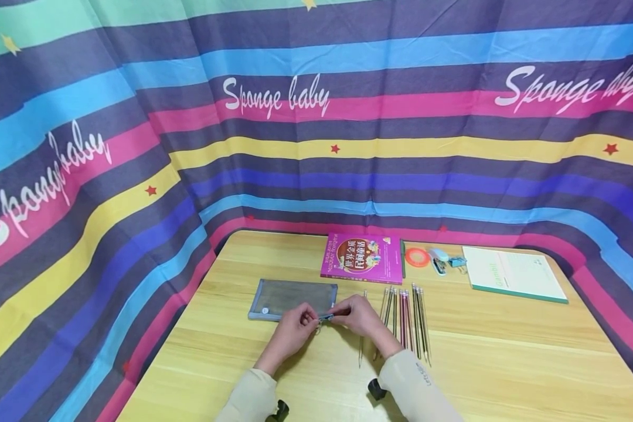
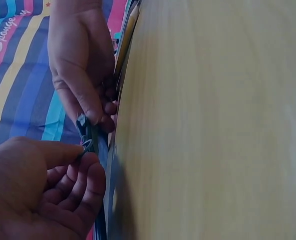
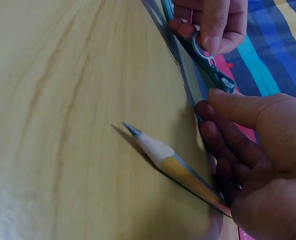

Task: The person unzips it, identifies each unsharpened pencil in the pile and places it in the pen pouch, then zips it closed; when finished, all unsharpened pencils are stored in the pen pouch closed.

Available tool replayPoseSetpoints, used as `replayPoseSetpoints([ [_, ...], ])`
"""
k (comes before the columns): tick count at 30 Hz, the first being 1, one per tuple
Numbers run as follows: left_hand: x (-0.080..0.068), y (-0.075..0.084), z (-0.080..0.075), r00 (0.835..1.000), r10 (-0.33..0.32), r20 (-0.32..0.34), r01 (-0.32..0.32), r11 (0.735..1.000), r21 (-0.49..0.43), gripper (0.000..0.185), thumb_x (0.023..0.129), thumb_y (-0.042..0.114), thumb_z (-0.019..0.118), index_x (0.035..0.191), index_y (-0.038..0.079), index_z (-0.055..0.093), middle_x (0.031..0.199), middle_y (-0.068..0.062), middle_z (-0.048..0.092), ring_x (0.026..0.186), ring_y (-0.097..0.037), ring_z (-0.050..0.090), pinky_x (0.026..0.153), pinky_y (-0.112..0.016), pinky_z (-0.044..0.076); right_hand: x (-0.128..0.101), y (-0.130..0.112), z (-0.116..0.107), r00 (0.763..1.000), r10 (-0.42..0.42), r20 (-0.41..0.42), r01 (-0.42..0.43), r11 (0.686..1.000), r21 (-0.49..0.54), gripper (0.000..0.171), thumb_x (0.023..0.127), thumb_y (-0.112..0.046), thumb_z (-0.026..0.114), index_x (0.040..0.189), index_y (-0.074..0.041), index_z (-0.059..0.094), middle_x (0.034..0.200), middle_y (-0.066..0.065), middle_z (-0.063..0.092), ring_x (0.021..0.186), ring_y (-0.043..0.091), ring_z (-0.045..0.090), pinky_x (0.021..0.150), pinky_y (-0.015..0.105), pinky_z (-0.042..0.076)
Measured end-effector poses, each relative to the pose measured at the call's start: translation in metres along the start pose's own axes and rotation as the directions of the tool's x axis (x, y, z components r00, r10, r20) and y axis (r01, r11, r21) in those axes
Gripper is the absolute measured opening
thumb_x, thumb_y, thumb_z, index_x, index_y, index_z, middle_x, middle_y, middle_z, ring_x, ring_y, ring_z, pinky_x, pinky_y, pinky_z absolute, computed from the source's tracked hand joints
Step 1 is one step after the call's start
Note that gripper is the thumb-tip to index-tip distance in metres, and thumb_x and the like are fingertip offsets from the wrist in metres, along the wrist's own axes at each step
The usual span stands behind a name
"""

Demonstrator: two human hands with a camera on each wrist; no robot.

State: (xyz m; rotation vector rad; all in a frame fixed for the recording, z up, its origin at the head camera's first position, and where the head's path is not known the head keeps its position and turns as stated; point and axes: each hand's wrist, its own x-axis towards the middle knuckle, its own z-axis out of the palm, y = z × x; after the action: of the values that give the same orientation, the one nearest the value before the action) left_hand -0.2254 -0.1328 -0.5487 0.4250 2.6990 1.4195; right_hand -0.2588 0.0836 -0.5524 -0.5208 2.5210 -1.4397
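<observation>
A flat grey pencil case (image 1: 295, 293) with a see-through mesh face lies on the table in the head view. Its zipper runs along the near edge. My left hand (image 1: 293, 328) pinches the ring-shaped zipper pull (image 3: 198, 47) between thumb and forefinger. At the case's near right corner, my right hand (image 1: 358, 316) pinches the zipper's end tab (image 3: 228, 86) with thumb and fingers. A single pencil (image 1: 361, 337) lies just beside the right hand, its sharpened tip toward me. What the case holds, if anything, cannot be made out.
Several pencils (image 1: 403, 319) lie side by side, partly behind the right forearm. Farther back are a purple book (image 1: 369, 269), a roll of orange tape (image 1: 417, 257), a stapler (image 1: 439, 262), a small blue item (image 1: 458, 262) and a notebook (image 1: 517, 275). A striped curtain (image 1: 369, 164) surrounds the table.
</observation>
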Motion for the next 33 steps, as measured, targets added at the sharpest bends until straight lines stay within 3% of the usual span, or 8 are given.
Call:
replayPoseSetpoints([
  [11, 0.000, -0.009, -0.013, 0.999, 0.032, -0.023, -0.031, 0.997, 0.067, 0.007, 0.099, 0.009, 0.068, 0.094, 0.012, 0.064, 0.084, 0.003, 0.063, 0.076, -0.007, 0.057, 0.068, -0.021, 0.052, 0.002, 0.000, -0.002, 1.000, 0.028, -0.005, -0.028, 1.000, 0.007, 0.014, 0.087, -0.007, 0.080, 0.098, -0.016, 0.083, 0.091, 0.000, 0.078, 0.076, 0.012, 0.069, 0.067, 0.024, 0.059],
  [24, -0.010, -0.019, -0.029, 0.995, 0.080, -0.053, -0.074, 0.991, 0.108, 0.012, 0.098, 0.005, 0.069, 0.092, 0.014, 0.063, 0.080, 0.004, 0.060, 0.073, -0.005, 0.054, 0.064, -0.021, 0.050, 0.000, 0.001, 0.001, 1.000, 0.010, -0.007, -0.010, 1.000, 0.004, 0.015, 0.087, -0.007, 0.080, 0.100, -0.015, 0.083, 0.092, 0.002, 0.077, 0.075, 0.011, 0.067, 0.064, 0.025, 0.059],
  [33, -0.015, -0.038, -0.056, 0.994, 0.034, -0.100, -0.018, 0.989, 0.150, 0.016, 0.097, 0.002, 0.069, 0.090, 0.015, 0.062, 0.079, 0.005, 0.059, 0.072, -0.005, 0.053, 0.064, -0.021, 0.048, -0.001, 0.000, -0.001, 1.000, 0.027, -0.011, -0.027, 1.000, 0.005, 0.014, 0.088, -0.008, 0.080, 0.100, -0.015, 0.083, 0.093, 0.001, 0.077, 0.076, 0.012, 0.066, 0.065, 0.025, 0.058],
])
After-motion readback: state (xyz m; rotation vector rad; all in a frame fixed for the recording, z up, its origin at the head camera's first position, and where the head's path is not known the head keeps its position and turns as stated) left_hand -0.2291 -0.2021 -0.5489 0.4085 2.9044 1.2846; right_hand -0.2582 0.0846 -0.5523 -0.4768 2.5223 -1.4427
